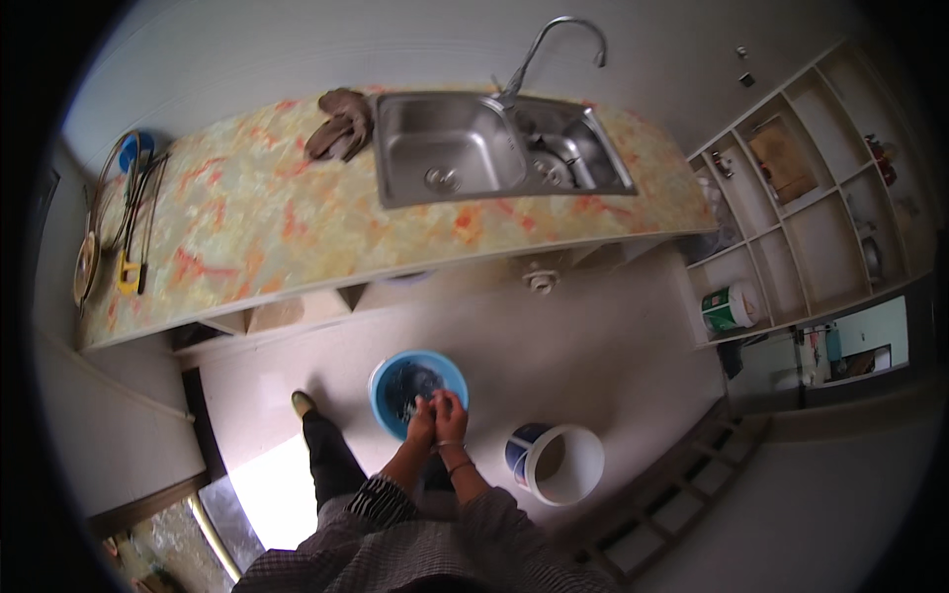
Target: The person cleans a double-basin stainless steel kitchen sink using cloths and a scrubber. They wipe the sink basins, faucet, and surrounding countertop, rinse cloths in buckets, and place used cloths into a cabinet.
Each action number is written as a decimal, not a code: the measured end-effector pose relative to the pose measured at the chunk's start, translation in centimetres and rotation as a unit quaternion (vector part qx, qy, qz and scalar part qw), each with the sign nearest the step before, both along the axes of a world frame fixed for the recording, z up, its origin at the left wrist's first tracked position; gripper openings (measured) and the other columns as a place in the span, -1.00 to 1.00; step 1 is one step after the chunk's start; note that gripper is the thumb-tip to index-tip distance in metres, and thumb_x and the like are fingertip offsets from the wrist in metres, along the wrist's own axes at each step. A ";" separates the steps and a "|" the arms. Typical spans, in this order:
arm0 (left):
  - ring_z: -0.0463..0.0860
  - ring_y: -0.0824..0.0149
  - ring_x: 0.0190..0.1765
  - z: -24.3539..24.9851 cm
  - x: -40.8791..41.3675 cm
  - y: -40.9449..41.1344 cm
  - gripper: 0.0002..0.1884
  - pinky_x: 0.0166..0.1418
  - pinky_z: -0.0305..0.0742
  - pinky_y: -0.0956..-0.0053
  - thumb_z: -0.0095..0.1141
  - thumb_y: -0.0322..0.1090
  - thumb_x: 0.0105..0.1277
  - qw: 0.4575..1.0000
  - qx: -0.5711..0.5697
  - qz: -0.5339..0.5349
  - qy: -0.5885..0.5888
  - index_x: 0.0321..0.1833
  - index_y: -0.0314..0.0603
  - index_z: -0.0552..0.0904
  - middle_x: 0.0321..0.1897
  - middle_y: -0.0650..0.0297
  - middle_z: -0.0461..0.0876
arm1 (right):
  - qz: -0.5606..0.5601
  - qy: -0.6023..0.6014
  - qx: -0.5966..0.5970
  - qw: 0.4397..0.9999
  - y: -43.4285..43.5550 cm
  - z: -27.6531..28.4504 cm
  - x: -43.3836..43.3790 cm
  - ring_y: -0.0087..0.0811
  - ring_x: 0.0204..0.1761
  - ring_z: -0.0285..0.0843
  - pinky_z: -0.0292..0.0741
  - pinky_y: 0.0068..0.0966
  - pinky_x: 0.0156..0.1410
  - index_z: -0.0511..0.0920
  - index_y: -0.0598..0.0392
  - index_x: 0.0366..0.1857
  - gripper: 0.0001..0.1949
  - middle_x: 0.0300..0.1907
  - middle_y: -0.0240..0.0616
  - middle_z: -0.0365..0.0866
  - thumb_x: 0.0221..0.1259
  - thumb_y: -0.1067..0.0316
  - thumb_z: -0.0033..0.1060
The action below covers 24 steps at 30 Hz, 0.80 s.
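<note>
A round blue basin [457, 370] stands on the floor before me, with dark water and some suds or splashes inside. My left hand [421, 421] and my right hand [449, 416] are close together over its near right rim, fingers curled towards each other. Whether anything lies between them is too small to tell. A bracelet and a dark band circle my right wrist. To the right of the basin is a white bucket [523, 456] with a dark blue label, its mouth towards me.
A marbled countertop [245, 215] holds a steel double sink [445, 141] with a faucet [526, 70], a crumpled brown cloth [341, 126] and a yellow-handled hacksaw [130, 274]. White shelves [764, 296] stand at right with a green-and-white bucket [719, 310].
</note>
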<state>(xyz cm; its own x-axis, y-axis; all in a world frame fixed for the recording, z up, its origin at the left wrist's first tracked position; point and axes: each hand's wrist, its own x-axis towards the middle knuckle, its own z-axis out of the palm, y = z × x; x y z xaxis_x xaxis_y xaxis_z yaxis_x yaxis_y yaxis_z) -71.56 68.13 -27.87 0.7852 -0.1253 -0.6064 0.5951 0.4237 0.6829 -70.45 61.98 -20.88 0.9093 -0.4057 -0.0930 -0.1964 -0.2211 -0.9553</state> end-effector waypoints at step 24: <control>0.67 -0.27 -0.13 15.1 4.7 7.1 -0.78 0.00 0.56 -0.09 -0.02 -0.21 0.53 0.921 0.348 -0.057 -0.167 -0.05 -0.20 0.58 -0.22 -0.11 0.63 | -0.087 0.049 0.297 0.950 2.6 12.7 5.6 -0.25 -0.21 0.68 0.68 -0.35 -0.03 0.53 0.12 -0.18 -0.77 -0.27 -0.15 0.73 0.58 0.18 0.06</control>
<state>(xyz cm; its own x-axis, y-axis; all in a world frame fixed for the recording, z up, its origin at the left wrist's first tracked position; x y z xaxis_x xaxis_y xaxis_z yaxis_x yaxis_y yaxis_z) -66.90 75.19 -12.74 0.9483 0.1089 -0.2981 0.3160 -0.2374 0.9186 -64.80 64.54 -8.14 0.8083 -0.3985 -0.4334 -0.2752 0.3950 -0.8765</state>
